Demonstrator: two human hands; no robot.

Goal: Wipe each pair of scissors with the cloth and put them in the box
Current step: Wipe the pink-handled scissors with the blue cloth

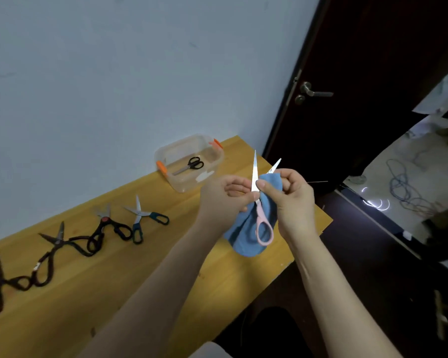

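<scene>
two hands hover over the right edge of the wooden worktop (114,293): left hand (225,196) grip pinches open pink-handled scissors (263,228), right hand (294,202) grip clamps blue cloth (241,228) on one blade. clear orange-latched plastic box (214,157) stands behind, apart, by the wall (88,73).

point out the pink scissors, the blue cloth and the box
pink scissors (258,214): head view, pink handle neck
blue cloth (243,236): head view, hanging lower part
box (189,184): head view, clear near wall

Forearms reach forward; left hand (225,196) pinches the scissors (262,229), right hand (294,202) fingers (267,188) grip the cloth (242,228)
</scene>
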